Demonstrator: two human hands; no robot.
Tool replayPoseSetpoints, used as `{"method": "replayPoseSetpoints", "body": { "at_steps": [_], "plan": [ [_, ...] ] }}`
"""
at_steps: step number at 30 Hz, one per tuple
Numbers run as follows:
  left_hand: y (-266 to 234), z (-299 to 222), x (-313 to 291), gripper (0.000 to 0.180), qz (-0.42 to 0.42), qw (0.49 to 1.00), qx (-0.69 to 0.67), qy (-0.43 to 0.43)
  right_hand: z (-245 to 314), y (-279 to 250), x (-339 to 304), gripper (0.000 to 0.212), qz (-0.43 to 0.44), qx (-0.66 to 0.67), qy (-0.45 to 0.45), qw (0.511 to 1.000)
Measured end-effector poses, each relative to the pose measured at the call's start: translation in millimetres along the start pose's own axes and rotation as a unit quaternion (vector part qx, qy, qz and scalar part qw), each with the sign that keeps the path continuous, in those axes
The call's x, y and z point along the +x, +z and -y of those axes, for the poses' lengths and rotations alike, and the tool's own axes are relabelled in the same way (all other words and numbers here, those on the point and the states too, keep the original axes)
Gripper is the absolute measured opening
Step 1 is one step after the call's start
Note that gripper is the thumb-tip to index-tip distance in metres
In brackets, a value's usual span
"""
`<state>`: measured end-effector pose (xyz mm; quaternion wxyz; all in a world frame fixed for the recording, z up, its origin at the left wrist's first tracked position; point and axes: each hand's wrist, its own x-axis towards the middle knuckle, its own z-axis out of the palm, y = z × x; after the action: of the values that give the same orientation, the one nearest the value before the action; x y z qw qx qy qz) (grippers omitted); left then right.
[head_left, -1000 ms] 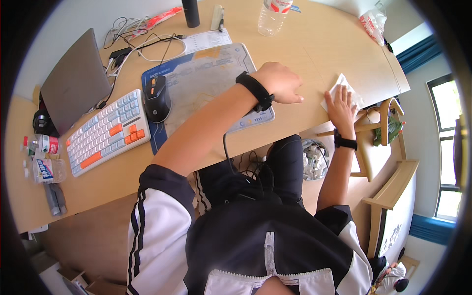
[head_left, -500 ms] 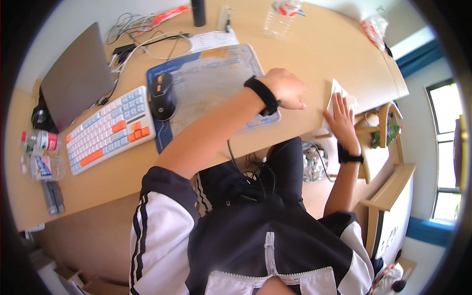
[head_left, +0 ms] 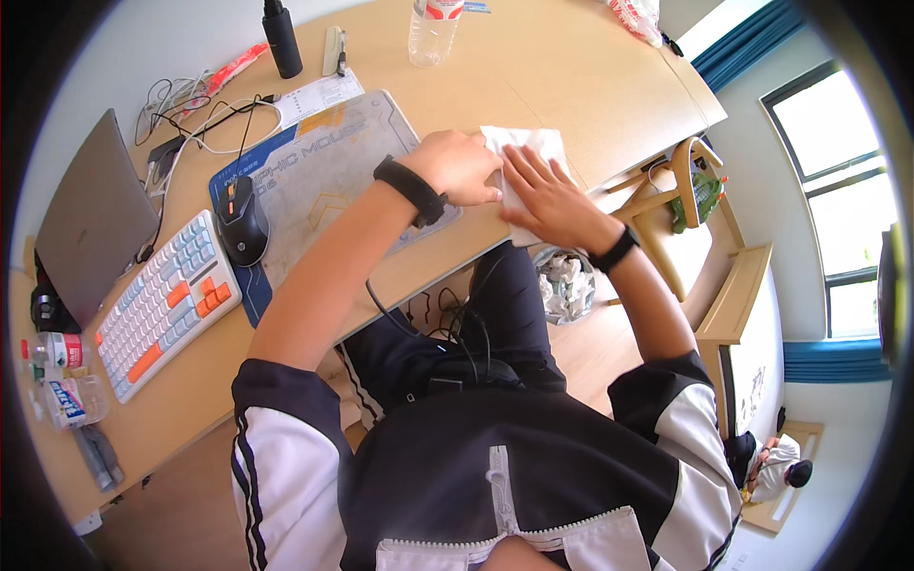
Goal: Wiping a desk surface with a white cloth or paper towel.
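A white tissue (head_left: 541,143) lies on the desk near its front edge. My right hand (head_left: 557,202) rests flat on it, fingers stretched out and slightly apart. Close beside it, at the tissue's left edge, is my left hand (head_left: 452,169) with its fingers curled closed. Whatever those fingers may hold is hidden under the hand. My left wrist, wearing a black band, is over the right part of the grey and blue mouse pad (head_left: 328,181).
Left of the pad are a black mouse (head_left: 242,224), a white and orange keyboard (head_left: 169,305) and a laptop (head_left: 97,219). A clear bottle (head_left: 435,38) and a black cylinder (head_left: 282,40) stand at the back. A wooden chair (head_left: 674,228) and a waste bin (head_left: 566,285) are below the desk's right side.
My right hand has moved left with the tissue under it, up against my left hand. The hands were well apart before. The whole view has also turned to the right.
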<state>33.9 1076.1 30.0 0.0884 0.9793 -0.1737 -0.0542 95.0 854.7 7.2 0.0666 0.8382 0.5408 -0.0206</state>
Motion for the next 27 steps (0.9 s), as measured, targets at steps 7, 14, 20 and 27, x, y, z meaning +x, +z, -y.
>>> {"method": "replayPoseSetpoints", "body": {
  "at_steps": [7, 14, 20, 27],
  "plan": [
    [-8, 2, -1, 0.054, 0.019, 0.999, -0.014, 0.024, -109, 38, -36, 0.074, -0.044, 0.048, 0.193, 0.979],
    [6, 6, -5, 0.053, 0.010, 1.000, -0.015, 0.011, -63, 35, 8, 0.075, -0.048, 0.015, 0.153, 0.987],
    [4, 2, 6, 0.052, 0.033, 0.999, 0.017, 0.014, -90, 21, -46, 0.067, 0.013, 0.112, 0.034, 0.993],
    [8, 9, 4, 0.052, 0.010, 1.000, 0.010, 0.022, -192, 21, -18, 0.055, 0.034, 0.244, 0.109, 0.963]
  ]
}}
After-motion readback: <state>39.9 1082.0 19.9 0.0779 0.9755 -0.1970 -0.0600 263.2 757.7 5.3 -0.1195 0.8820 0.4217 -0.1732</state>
